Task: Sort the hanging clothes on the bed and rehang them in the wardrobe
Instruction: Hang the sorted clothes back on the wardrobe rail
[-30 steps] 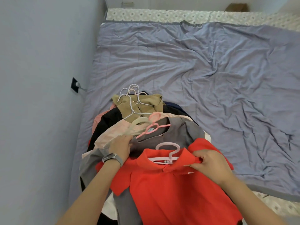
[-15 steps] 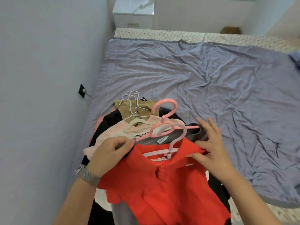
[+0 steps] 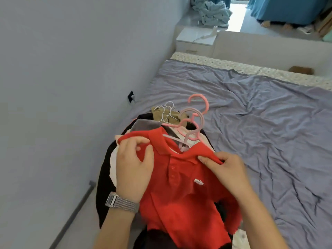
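Red polo shirt in both hands

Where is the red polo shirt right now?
Head view, lower centre: the red polo shirt tops the clothes pile at the bed's left edge, gripped by both hands.

This is a bedroom in a home. A wide bed under a rumpled grey-lilac cotton sheet fills the room, set tight against a plain pale wall. A small white bedside cabinet stands at its far corner. A heap of garments on plastic and wire hangers lies on the bed. Teal curtains hang beyond.
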Demonstrator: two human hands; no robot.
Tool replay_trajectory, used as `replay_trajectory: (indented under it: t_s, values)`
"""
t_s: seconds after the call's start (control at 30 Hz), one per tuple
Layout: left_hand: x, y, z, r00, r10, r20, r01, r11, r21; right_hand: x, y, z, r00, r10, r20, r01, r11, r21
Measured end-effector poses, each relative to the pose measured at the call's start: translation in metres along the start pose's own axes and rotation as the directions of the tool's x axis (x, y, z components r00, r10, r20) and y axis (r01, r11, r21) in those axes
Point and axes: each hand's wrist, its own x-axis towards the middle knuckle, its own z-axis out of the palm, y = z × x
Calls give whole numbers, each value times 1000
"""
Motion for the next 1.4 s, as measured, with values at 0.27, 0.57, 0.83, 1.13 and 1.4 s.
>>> replay_trajectory:
  t_s: [0.27,0.57,0.83,1.13,1.4]
  values:
    - [-192,109,42,845,-478,238,507,578,-639,-128,-16,-62,869,-344,356,307,939,157]
    - [-340,123,-91,745,-630,-220,141,471,-870,-288,-79,-53,357,-578,733,443,796,412]
    - [-529,129,-174,604,-739,-298,58,414,-908,-455,-59,-27,-76,-585,807,462,697,549]
    - [-650,156,-183,136,-886,-443,106,457,-883,-560,-38,-29,-524,-459,717,450,566,691]
    - [-735,217,-170,-382,-705,-597,-48,660,-749,-632,-14,-66,-831,-258,493,121,781,613]
